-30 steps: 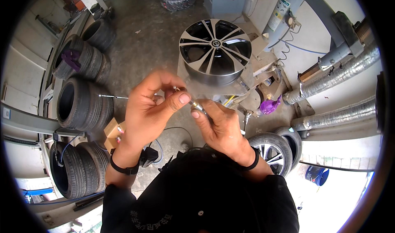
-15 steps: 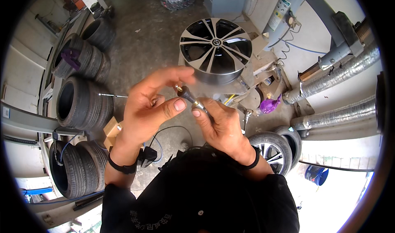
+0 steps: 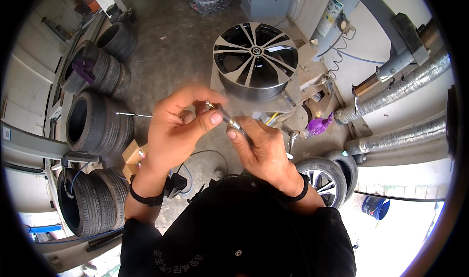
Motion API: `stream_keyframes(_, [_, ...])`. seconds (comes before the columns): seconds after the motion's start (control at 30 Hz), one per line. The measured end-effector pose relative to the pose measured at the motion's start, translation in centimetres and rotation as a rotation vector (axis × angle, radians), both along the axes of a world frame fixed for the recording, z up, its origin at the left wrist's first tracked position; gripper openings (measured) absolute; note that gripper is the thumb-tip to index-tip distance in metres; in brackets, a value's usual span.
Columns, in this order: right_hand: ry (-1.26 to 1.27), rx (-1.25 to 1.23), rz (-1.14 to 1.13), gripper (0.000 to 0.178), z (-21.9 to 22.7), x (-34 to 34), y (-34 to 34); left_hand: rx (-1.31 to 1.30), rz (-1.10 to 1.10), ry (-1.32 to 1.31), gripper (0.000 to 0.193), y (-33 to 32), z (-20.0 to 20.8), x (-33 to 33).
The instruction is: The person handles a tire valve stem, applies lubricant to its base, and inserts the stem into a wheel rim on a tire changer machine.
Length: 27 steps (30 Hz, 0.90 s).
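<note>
My left hand [image 3: 178, 123] is closed, with thumb and fingertips pinching a black rubber tyre valve stem [image 3: 222, 113]. A brass-coloured tip shows at the valve's far left end. At its other end sits a silver metal piece [image 3: 235, 125], gripped between the thumb and fingers of my right hand [image 3: 264, 150]; the rest of that piece is hidden in the hand. Out from behind the left hand's wrist side pokes a thin metal rod [image 3: 134, 114]; whether the hand holds it I cannot tell. Ahead of both hands, a black and silver alloy wheel rim [image 3: 256, 57] lies face up, untouched.
Several worn tyres [image 3: 100, 120] line the left side, beside an open cardboard box [image 3: 131, 159]. A mounted wheel [image 3: 322, 179] stands at the lower right, near a blue bucket [image 3: 376, 207]. Foil-wrapped pipes [image 3: 395, 101] run along the right wall. A purple bag [image 3: 320, 124] hangs nearby.
My left thumb and fingers have closed in farther over the rubber valve stem, covering more of it. The right hand keeps its hold almost unmoved.
</note>
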State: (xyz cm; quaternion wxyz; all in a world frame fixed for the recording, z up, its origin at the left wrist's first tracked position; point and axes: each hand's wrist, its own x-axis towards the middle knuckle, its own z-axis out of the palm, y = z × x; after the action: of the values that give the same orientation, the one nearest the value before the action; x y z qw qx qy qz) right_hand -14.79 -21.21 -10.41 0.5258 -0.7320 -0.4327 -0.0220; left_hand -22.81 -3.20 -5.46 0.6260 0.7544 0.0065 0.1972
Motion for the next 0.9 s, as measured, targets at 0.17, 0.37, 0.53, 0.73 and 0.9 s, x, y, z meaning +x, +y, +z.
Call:
stream_keyframes(0.17, [0.046,0.005,-0.005,0.024,-0.1,-0.3,0.0,-0.025,-0.014,-0.032,0.029,-0.5,1.0,0.1])
stream_keyframes(0.37, [-0.005,-0.014,-0.026,0.024,0.0,-0.8,0.2,-0.059,-0.041,-0.037,0.029,0.3,0.1,-0.4])
stream_keyframes(0.53, [0.003,0.002,-0.036,0.024,0.1,-1.2,0.4,-0.018,-0.009,-0.066,0.026,-0.4,0.6,-0.3])
stream_keyframes(0.73, [-0.002,-0.039,-0.044,0.025,0.1,-1.5,0.2,-0.044,-0.096,-0.097,0.03,0.3,0.1,-0.6])
stream_keyframes(0.9, [-0.003,-0.022,-0.05,0.025,0.0,-1.8,0.3,-0.041,-0.106,0.009,0.021,0.6,0.6,-0.9])
